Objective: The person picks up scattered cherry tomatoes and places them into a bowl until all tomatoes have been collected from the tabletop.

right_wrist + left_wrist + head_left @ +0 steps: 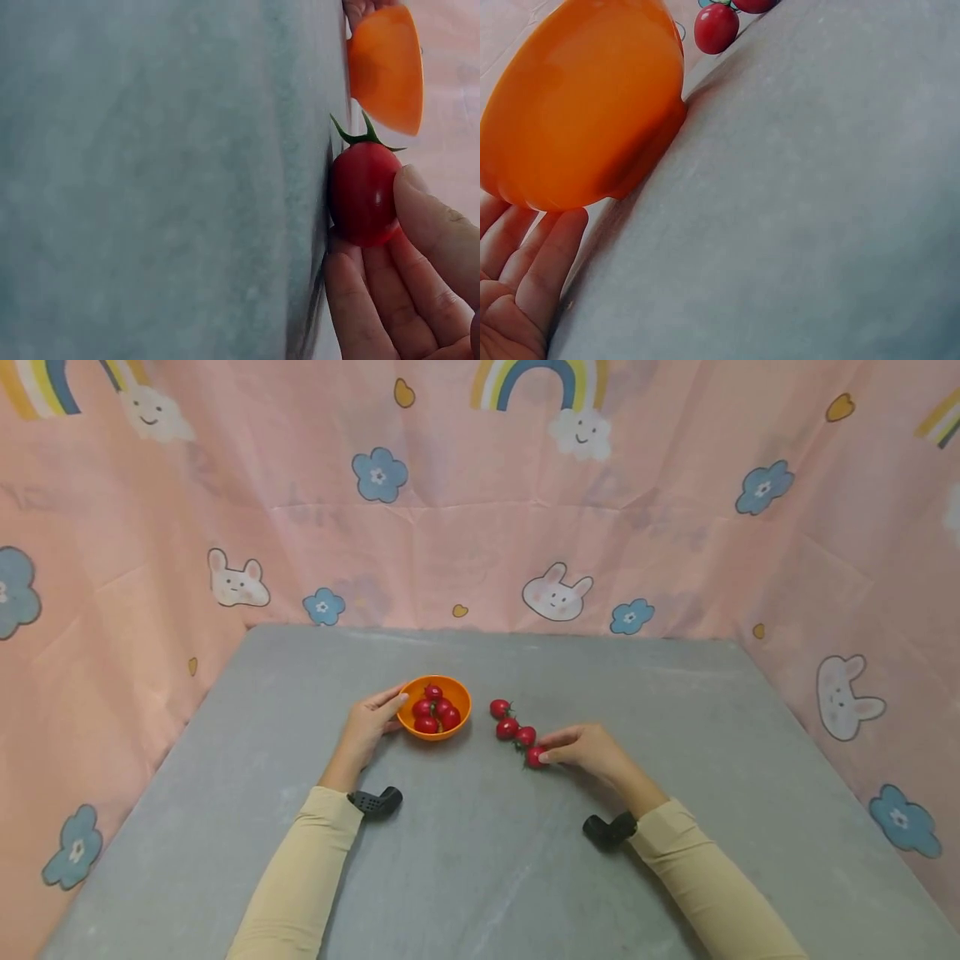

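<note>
An orange bowl stands on the table with several red cherry tomatoes inside. My left hand holds its left side, thumb at the rim and fingers against the outer wall; the left wrist view shows those fingers touching the bowl low down. To the right of the bowl, more tomatoes lie in a slanting row. The nearest one, a cherry tomato with green sepals, is pinched between the thumb and fingers of my right hand. It appears to be still at table level.
The grey table reaches back to a pink curtain printed with rainbows, flowers and rabbits, which also hangs at both sides. Dark wrist cameras jut inward from both sleeves, close above the tabletop.
</note>
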A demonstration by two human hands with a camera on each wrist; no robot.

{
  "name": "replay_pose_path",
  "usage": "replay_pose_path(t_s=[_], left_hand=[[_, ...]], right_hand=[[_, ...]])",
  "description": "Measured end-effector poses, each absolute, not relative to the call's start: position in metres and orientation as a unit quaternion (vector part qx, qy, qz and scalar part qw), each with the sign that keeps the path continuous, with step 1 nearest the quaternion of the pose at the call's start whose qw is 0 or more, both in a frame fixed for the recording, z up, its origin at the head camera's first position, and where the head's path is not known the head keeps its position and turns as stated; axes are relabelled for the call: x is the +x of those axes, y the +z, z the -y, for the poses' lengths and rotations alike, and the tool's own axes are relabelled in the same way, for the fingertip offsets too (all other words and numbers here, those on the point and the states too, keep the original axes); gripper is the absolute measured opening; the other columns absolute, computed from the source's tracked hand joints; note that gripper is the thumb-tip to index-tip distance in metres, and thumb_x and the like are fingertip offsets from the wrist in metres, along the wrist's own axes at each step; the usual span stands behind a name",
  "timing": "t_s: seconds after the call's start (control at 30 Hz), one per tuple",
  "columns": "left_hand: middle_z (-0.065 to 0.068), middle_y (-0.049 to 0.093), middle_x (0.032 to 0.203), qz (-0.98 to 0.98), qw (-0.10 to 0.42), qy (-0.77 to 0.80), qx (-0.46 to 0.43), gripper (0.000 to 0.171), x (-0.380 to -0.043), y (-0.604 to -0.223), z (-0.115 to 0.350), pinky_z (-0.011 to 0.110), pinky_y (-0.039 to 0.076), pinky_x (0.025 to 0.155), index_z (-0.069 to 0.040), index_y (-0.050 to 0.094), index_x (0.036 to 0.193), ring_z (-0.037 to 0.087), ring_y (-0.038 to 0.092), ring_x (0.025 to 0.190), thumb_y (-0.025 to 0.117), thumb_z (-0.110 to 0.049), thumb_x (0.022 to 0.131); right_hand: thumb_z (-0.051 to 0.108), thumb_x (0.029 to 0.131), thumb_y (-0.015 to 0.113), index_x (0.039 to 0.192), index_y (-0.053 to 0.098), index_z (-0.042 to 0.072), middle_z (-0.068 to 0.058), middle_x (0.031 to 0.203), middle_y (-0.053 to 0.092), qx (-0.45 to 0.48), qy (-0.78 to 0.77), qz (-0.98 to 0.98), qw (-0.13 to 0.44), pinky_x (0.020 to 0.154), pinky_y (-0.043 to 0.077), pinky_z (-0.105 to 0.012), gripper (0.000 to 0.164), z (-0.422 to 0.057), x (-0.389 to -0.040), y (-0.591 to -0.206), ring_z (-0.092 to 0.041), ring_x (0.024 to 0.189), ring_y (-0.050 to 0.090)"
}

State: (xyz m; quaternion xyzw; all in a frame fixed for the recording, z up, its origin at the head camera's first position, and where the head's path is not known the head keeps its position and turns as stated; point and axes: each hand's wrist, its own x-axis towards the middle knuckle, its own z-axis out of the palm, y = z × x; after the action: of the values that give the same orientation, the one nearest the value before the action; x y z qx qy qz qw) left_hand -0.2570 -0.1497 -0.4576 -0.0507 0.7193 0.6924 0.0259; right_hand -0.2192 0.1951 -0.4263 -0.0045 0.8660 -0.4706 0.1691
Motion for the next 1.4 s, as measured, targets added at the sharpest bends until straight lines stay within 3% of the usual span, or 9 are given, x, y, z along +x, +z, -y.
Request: replay_pose_path(t_s=[0.17, 0.37, 0.5, 0.87, 1.07, 1.2, 1.27, 1.4], left_hand=[[0.001, 0.055, 0.132, -0.721, 0.026, 0.691, -0.047, 0.048, -0.258, -0.458, 0.151, 0.023, 0.054, 0.079, -0.017, 0.059, 0.127, 0.018, 0.056, 0.113, 0.065, -0.04, 0.085], [0.002, 0.055, 0.132, -0.722, 0.028, 0.69, -0.044, 0.049, -0.258, -0.457, 0.152, 0.025, 0.054, 0.081, -0.016, 0.059, 0.127, 0.019, 0.056, 0.112, 0.065, -0.04, 0.085], [0.002, 0.056, 0.131, -0.722, 0.029, 0.69, -0.047, 0.048, -0.257, -0.457, 0.152, 0.025, 0.054, 0.081, -0.016, 0.059, 0.126, 0.018, 0.057, 0.111, 0.065, -0.04, 0.085], [0.001, 0.057, 0.13, -0.728, 0.026, 0.683, -0.053, 0.046, -0.257, -0.46, 0.15, 0.027, 0.054, 0.083, -0.019, 0.061, 0.125, 0.018, 0.058, 0.109, 0.065, -0.039, 0.085], [0.001, 0.057, 0.13, -0.728, 0.026, 0.683, -0.05, 0.047, -0.258, -0.459, 0.15, 0.028, 0.054, 0.083, -0.019, 0.061, 0.125, 0.018, 0.059, 0.107, 0.066, -0.042, 0.084], [0.0, 0.057, 0.13, -0.727, 0.028, 0.684, -0.052, 0.045, -0.258, -0.459, 0.15, 0.028, 0.054, 0.083, -0.019, 0.061, 0.124, 0.018, 0.059, 0.109, 0.065, -0.041, 0.084], [0.001, 0.056, 0.13, -0.727, 0.028, 0.684, -0.051, 0.046, -0.257, -0.458, 0.151, 0.028, 0.054, 0.083, -0.019, 0.061, 0.125, 0.019, 0.058, 0.11, 0.065, -0.041, 0.085], [0.001, 0.057, 0.13, -0.723, 0.026, 0.689, -0.049, 0.045, -0.258, -0.458, 0.152, 0.027, 0.054, 0.082, -0.019, 0.062, 0.124, 0.018, 0.058, 0.111, 0.066, -0.04, 0.084]], right_hand=[[0.032, 0.068, 0.082, 0.1, 0.073, 0.011, -0.004, 0.103, 0.07, 0.007, -0.478, -0.862, 0.169, 0.075, 0.051, -0.027, 0.039, -0.192, -0.22, -0.426, -0.018, 0.094, 0.058], [0.047, 0.064, 0.08, 0.1, 0.074, 0.02, -0.002, 0.115, 0.064, 0.028, -0.464, -0.87, 0.166, 0.09, 0.045, -0.039, 0.045, -0.184, -0.222, -0.417, -0.022, 0.11, 0.05], [0.048, 0.065, 0.079, 0.099, 0.074, 0.024, 0.0, 0.113, 0.065, 0.024, -0.463, -0.871, 0.164, 0.094, 0.04, -0.044, 0.042, -0.173, -0.224, -0.408, -0.022, 0.113, 0.048], [0.05, 0.067, 0.078, 0.097, 0.073, 0.03, 0.003, 0.113, 0.062, 0.035, -0.476, -0.866, 0.152, 0.087, 0.044, -0.037, 0.036, -0.13, -0.242, -0.39, -0.021, 0.108, 0.047], [0.048, 0.068, 0.078, 0.096, 0.073, 0.031, 0.001, 0.101, 0.068, 0.038, -0.505, -0.852, 0.137, 0.073, 0.048, -0.034, 0.034, -0.105, -0.252, -0.385, -0.025, 0.094, 0.058], [0.044, 0.067, 0.08, 0.093, 0.075, 0.03, 0.001, 0.101, 0.066, 0.031, -0.528, -0.839, 0.129, 0.063, 0.045, -0.032, 0.03, -0.09, -0.256, -0.386, -0.028, 0.09, 0.056], [0.043, 0.066, 0.081, 0.09, 0.075, 0.029, 0.002, 0.102, 0.066, 0.027, -0.531, -0.837, 0.126, 0.066, 0.045, -0.032, 0.028, -0.083, -0.257, -0.386, -0.026, 0.093, 0.054], [0.04, 0.067, 0.081, 0.089, 0.076, 0.027, 0.005, 0.109, 0.066, 0.021, -0.53, -0.839, 0.119, 0.092, 0.044, -0.039, 0.025, -0.07, -0.258, -0.386, -0.018, 0.11, 0.049]])
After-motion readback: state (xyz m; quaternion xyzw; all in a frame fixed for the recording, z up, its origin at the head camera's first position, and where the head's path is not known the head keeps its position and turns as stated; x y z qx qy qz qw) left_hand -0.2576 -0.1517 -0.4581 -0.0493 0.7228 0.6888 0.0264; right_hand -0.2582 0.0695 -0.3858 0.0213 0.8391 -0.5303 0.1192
